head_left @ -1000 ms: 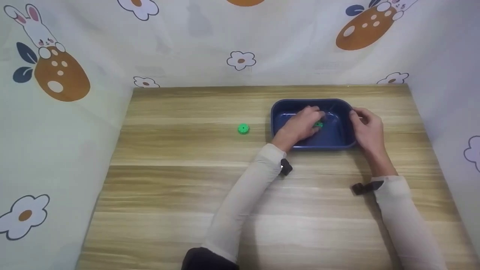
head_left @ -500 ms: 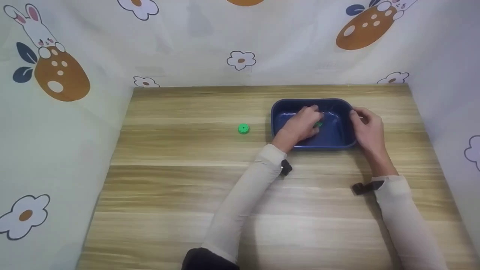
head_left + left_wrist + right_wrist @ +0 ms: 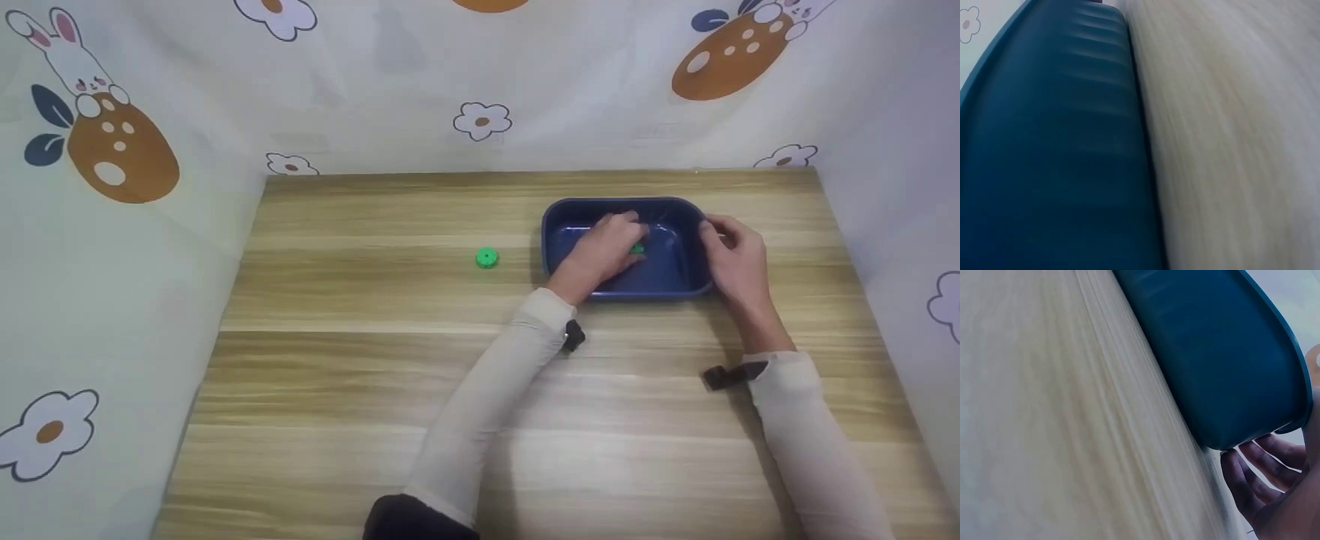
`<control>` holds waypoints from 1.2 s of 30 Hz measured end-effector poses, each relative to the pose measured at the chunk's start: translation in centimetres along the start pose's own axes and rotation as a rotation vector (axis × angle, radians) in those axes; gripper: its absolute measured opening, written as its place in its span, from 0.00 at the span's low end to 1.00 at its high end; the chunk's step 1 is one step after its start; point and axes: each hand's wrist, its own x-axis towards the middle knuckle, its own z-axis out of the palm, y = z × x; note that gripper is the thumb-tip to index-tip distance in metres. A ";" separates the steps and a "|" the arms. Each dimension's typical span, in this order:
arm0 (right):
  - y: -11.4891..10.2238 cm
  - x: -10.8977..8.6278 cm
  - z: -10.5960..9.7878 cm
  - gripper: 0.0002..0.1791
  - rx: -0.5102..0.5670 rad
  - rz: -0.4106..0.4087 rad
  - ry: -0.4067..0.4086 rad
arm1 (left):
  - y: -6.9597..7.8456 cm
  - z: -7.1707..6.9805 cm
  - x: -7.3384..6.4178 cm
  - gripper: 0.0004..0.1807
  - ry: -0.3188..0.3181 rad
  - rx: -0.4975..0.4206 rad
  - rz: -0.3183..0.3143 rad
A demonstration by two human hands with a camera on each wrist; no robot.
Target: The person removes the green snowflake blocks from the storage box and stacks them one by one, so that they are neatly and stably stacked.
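Observation:
In the head view a dark blue rectangular tray (image 3: 652, 295) stands on the wooden table. My left hand (image 3: 602, 247) reaches over its front rim, fingers bent down around a small green piece (image 3: 637, 248) inside. Most of that piece is hidden behind the fingers. On the right, my right hand (image 3: 739, 259) holds the tray's end, thumb at the rim. The right wrist view has its fingers (image 3: 1266, 461) against the outer wall. A green notched disc (image 3: 487, 258) with a dark centre hole lies left of the tray. Only the tray's outer side (image 3: 1072, 140) fills the left wrist view, without the hand.
The wood-grain table (image 3: 337, 375) runs back to a pale printed cloth (image 3: 390, 90) with flowers and rabbits, which also hangs along both sides. Both forearms cross the table's front part, each with a small black wrist camera (image 3: 574, 336).
The left hand's fingers shift slightly around the green piece, so a little more or less of it shows. The right hand, tray and loose disc stay put.

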 end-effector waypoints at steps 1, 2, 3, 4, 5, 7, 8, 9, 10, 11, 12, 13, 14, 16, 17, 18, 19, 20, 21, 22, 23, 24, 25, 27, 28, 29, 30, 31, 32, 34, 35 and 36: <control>0.0 0.0 0.0 0.23 0.001 -0.002 -0.001 | 0.0 0.0 0.0 0.18 -0.003 -0.003 -0.007; 0.0 0.0 0.0 0.23 0.002 -0.003 -0.001 | 0.1 -0.1 0.0 0.19 -0.008 -0.007 -0.013; 0.0 0.0 0.0 0.23 0.002 -0.004 0.000 | 0.1 -0.1 -0.1 0.19 -0.012 -0.012 -0.020; 0.0 0.0 0.0 0.23 0.000 -0.003 -0.001 | 0.1 -0.2 -0.1 0.20 -0.015 -0.019 -0.025; 0.0 0.0 0.0 0.23 -0.001 -0.003 -0.001 | 0.1 -0.2 -0.1 0.21 -0.017 -0.027 -0.029; 0.0 -0.1 0.0 0.24 -0.010 -0.002 -0.005 | 0.1 -0.3 -0.2 0.22 -0.016 -0.044 -0.030; 0.0 -0.1 0.0 0.24 -0.013 -0.003 -0.006 | 0.1 -0.4 -0.2 0.22 -0.013 -0.055 -0.028; 0.0 0.0 0.0 0.24 -0.016 -0.003 -0.006 | 0.0 -0.4 -0.3 0.21 -0.010 -0.063 -0.025; 0.0 0.0 0.0 0.24 -0.017 -0.002 -0.006 | 0.0 -0.4 -0.3 0.20 -0.008 -0.073 -0.022; 0.0 0.0 0.0 0.24 -0.010 0.000 -0.003 | -0.1 -0.5 -0.3 0.20 -0.008 -0.084 -0.017; 0.0 0.0 0.0 0.23 -0.007 0.002 -0.002 | -0.2 -0.5 -0.3 0.18 -0.010 -0.096 -0.015; 0.1 0.1 0.1 0.23 -0.001 0.005 0.000 | -0.2 -0.6 -0.3 0.18 -0.016 -0.111 -0.018; 0.1 0.1 0.1 0.23 0.006 0.008 0.002 | -0.3 -0.6 -0.3 0.17 -0.023 -0.128 -0.021; 0.2 0.2 0.1 0.23 0.016 0.018 -0.004 | -0.5 -0.8 -0.4 0.17 -0.040 -0.169 -0.031; 0.2 0.3 0.1 0.23 0.021 0.022 -0.006 | -0.6 -0.9 -0.4 0.17 -0.045 -0.186 -0.034; 0.2 0.3 0.1 0.23 0.024 0.028 -0.011 | -0.7 -1.0 -0.4 0.17 -0.051 -0.204 -0.041; 0.1 0.3 0.0 0.23 0.025 0.031 -0.016 | -0.8 -1.2 -0.4 0.17 -0.053 -0.220 -0.044; 0.1 0.3 0.0 0.24 0.024 0.034 -0.019 | -0.9 -1.4 -0.4 0.17 -0.049 -0.234 -0.041; 0.1 0.3 0.0 0.24 0.024 0.038 -0.021 | -0.9 -1.7 -0.4 0.17 -0.044 -0.245 -0.037; 0.0 0.3 -0.1 0.24 0.025 0.040 -0.022 | -1.0 -2.0 -0.5 0.17 -0.038 -0.257 -0.033; 0.0 0.3 -0.1 0.24 0.024 0.040 -0.021 | -1.1 -2.3 -0.6 0.17 -0.031 -0.271 -0.031; 0.0 0.3 -0.1 0.24 0.022 0.037 -0.021 | -1.1 -2.6 -0.8 0.17 -0.022 -0.283 -0.027; 0.1 0.4 -0.1 0.24 0.019 0.035 -0.022 | -1.2 -2.9 -1.0 0.17 -0.013 -0.294 -0.020; 0.1 0.4 -0.1 0.25 0.018 0.029 -0.024 | -1.3 -3.6 -1.5 0.17 0.013 -0.315 -0.003; 0.1 0.4 -0.1 0.24 0.016 0.025 -0.024 | -1.3 -3.9 -1.7 0.17 0.028 -0.330 0.007; 0.2 0.4 -0.1 0.24 0.015 0.021 -0.023 | -1.4 -4.2 -2.0 0.17 0.044 -0.340 0.019; 0.2 0.4 -0.1 0.24 0.010 0.020 -0.022 | -1.5 -4.5 -2.3 0.16 0.062 -0.346 0.033; 0.2 0.4 0.0 0.24 0.010 0.020 -0.022 | -1.7 -4.9 -2.6 0.16 0.079 -0.358 0.046; 0.3 0.4 0.0 0.24 0.011 0.020 -0.021 | -1.8 -5.1 -2.9 0.16 0.099 -0.368 0.056; 0.4 0.4 0.0 0.24 0.010 0.020 -0.015 | -2.2 -5.7 -3.5 0.16 0.134 -0.388 0.070; 0.4 0.4 0.0 0.24 0.008 0.020 -0.015 | -2.4 -6.0 -3.8 0.16 0.156 -0.393 0.075; 0.4 0.4 0.0 0.24 0.007 0.018 -0.015 | -2.5 -6.2 -4.2 0.16 0.179 -0.400 0.078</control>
